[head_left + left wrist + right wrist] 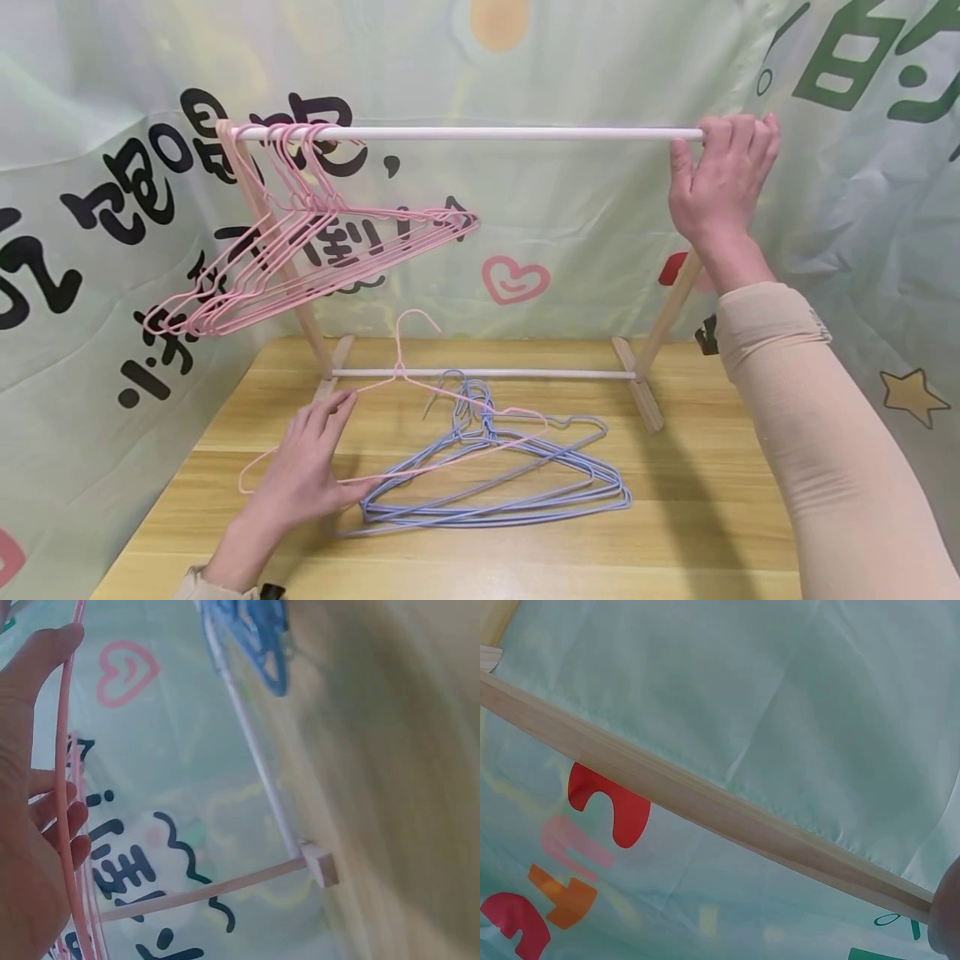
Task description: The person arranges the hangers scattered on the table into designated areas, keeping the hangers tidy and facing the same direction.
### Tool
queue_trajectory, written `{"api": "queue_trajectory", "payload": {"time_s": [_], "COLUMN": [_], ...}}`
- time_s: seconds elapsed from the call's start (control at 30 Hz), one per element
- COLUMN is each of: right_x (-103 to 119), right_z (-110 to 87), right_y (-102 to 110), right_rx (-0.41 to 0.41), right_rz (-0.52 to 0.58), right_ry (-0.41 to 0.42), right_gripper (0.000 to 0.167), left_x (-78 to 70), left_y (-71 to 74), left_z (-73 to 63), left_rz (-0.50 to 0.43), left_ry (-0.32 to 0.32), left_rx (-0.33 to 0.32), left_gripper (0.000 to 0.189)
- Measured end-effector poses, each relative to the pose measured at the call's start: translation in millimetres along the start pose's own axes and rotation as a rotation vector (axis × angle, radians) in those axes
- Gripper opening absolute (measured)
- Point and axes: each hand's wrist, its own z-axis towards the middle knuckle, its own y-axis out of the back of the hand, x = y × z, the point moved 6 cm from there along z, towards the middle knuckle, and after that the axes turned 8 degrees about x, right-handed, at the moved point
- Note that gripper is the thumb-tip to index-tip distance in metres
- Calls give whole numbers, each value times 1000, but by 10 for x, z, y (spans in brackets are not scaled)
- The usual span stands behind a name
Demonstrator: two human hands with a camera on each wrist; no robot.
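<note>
A single pink hanger [401, 371] is held by my left hand [303, 467] at its left part, hook upward, overlapping the blue hangers in the head view. In the left wrist view the thumb [56, 645] presses along its bar, with fingers curled behind. Several blue hangers [480, 432] lie piled on the table. Up at the rack's right end, my right hand [723, 179] grips the corner where the white top rail [517, 133] meets the post. More pink hangers [311, 202] hang bunched at the rail's left end.
The rack stands on wooden feet [647, 408], joined by a white lower bar [525, 374]. Its right wooden post [705, 799] crosses the right wrist view. Behind and beside the wooden table [570, 567] hangs a printed pale green cloth [585, 208].
</note>
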Motion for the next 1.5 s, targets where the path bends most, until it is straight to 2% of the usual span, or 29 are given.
{"api": "queue_trajectory", "payload": {"time_s": [0.23, 0.47, 0.87, 1.0, 1.33, 1.5], "right_x": [-3, 2, 13, 8, -7, -7], "right_z": [-2, -11, -6, -6, -20, -13], "right_y": [3, 6, 4, 3, -4, -1], "right_rx": [-3, 3, 20, 16, 11, -1], "right_rz": [6, 0, 0, 0, 3, 1], "right_ry": [-2, 3, -21, -22, -9, 9], "right_gripper": [61, 62, 60, 61, 58, 58], "left_x": [-22, -85, -112, -111, -24, 37], "left_y": [188, 392, 758, 867, 1110, 1234], "left_z": [86, 216, 511, 622, 892, 1011], "left_rz": [-8, 46, 129, 139, 145, 154], "left_ry": [-33, -72, -89, -83, -43, 3], "left_rx": [-130, -315, -528, -550, -535, -517], "left_gripper": [118, 107, 103, 103, 103, 108]}}
